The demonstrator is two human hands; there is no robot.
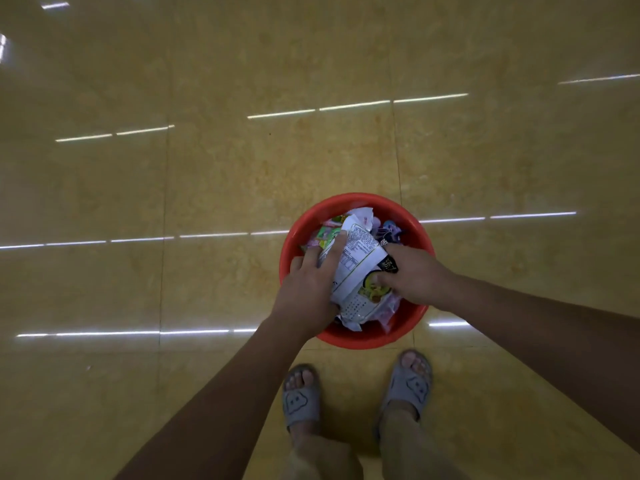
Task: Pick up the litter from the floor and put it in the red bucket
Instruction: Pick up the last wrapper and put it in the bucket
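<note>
Hands meet over one red bucket (356, 202) that stands on the glossy yellow tiled floor (242, 168), just ahead of the person's feet. The left hand (308, 289) lies on the near left side of the heap with its fingers spread and loosely curved over a large white printed wrapper (358, 258); the index finger stretches along the wrapper's left edge, pressing it down instead of closing round it. The right hand (415, 277) comes in over the bucket's right rim and pinches the same wrapper at its right edge, thumb on the printed face and fingers curled behind a dark corner of the pack.

The bucket is filled nearly to its rim with litter: the white wrapper lies on top across the middle, pink and green packets (327, 233) show at the far left, a purple and dark packet (391, 230) at the far right, and pale plastic near the near rim. How many pieces lie under the top one cannot be counted.

Two feet in grey slippers (301, 398) stand at the bucket's near side.
</note>
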